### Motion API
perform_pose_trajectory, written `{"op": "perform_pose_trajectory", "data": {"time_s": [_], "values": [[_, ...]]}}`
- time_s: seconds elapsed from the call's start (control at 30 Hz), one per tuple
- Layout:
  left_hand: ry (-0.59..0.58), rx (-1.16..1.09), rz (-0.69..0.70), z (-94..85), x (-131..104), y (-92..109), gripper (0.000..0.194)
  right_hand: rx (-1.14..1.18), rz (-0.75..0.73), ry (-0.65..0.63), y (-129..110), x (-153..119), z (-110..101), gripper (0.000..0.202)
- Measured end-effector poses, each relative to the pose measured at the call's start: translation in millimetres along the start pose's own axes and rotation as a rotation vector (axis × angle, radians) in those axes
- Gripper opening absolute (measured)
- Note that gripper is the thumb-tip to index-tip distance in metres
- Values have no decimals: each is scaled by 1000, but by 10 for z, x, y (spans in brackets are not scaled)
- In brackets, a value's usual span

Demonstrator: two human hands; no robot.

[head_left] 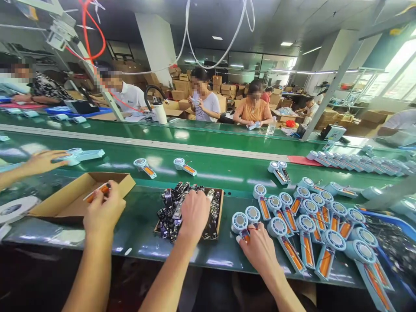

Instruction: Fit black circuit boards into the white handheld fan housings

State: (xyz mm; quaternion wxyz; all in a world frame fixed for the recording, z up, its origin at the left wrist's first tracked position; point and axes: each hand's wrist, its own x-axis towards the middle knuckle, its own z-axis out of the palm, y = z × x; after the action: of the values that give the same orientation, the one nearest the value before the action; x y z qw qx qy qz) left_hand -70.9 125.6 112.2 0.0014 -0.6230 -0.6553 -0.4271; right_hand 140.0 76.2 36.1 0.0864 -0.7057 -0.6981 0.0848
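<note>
My left hand [196, 212] is closed at a heap of small black circuit boards [169, 208] in a shallow cardboard tray [221, 216]. Its fingertips point down and grip a board, though they are partly hidden. My right hand [260, 247] is wrapped round the handle of a light-blue handheld fan housing [239, 222], at the near left edge of a group of them. Most of these fan housings [305, 224] lie open, showing orange batteries [293, 255] and thin wires in their handles.
On my left, a co-worker's hand [104, 208] holds an orange battery above an open cardboard box [81, 182]; another hand [42, 164] touches a fan housing [81, 156]. More housings [184, 166] lie on the green belt [221, 169]. A blue tray [390, 242] stands right. People sit opposite.
</note>
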Motion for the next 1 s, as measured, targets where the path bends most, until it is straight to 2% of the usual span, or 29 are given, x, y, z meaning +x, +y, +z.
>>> {"op": "perform_pose_trajectory", "data": {"time_s": [0.13,0.2,0.23,0.27,0.37,0.43,0.5,0.57,0.67,0.73,0.8,0.87,0.93,1.0], "values": [[7,-55,-15,-462,62,-323,31,41,-15,14,176,-97,91,42],[33,-95,-10,-610,95,-427,25,67,-59,21,319,-191,82,50],[19,-107,-4,-604,133,-422,21,73,-86,28,384,-254,66,51],[-62,-103,-6,-542,179,-375,18,74,-109,47,438,-324,43,50],[-75,-103,8,-174,276,-54,11,98,-132,182,497,-525,-68,38],[-95,-250,-45,21,238,175,18,167,-147,244,451,-593,-149,24],[-156,-511,-173,86,99,325,34,255,-185,244,359,-573,-199,21],[-270,-749,-326,68,-123,389,42,303,-189,227,249,-468,-199,21],[-459,-1040,-527,28,-542,387,56,255,-63,186,113,-241,-132,13],[-544,-1192,-552,22,-821,356,73,202,1,141,61,-123,-79,8],[-514,-1167,-573,22,-1057,313,79,180,-11,129,39,-71,-36,6],[-484,-1027,-631,32,-1226,261,69,184,-64,153,37,-82,-4,10],[-502,-878,-678,64,-1330,213,51,188,-133,185,45,-132,16,15],[-521,-777,-672,129,-1391,181,44,174,-239,202,60,-187,20,20]]}}
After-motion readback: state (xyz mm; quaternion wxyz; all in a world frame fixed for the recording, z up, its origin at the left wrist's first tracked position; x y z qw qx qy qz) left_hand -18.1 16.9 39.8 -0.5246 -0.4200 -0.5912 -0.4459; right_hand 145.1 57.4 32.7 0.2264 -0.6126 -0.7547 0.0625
